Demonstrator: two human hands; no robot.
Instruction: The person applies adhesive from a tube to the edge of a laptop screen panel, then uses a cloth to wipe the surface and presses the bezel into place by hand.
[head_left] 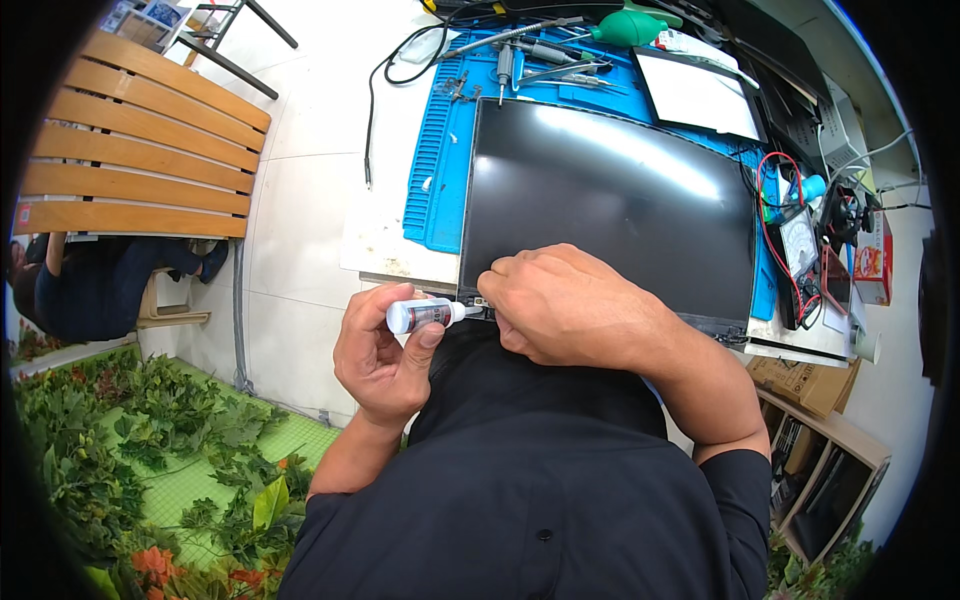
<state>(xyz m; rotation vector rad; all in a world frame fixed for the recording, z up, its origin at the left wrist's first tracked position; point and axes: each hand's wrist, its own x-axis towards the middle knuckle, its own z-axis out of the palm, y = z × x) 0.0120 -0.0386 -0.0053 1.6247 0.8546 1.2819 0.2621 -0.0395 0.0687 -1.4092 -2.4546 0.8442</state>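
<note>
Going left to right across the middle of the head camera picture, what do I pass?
Brown slatted wooden bench → left hand → small white glue bottle → right hand → red and black meter leads → red cardboard box.

A black glossy screen (pixel 610 215) lies on a blue ridged mat (pixel 440 150); near the screen's lower-left corner, a white bottle (pixel 425 315); above the screen, a green tool (pixel 630 27).

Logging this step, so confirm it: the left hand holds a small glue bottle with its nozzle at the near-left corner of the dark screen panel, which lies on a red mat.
Wrong on one point: the head view shows the mat is blue, not red. The rest holds.
</note>
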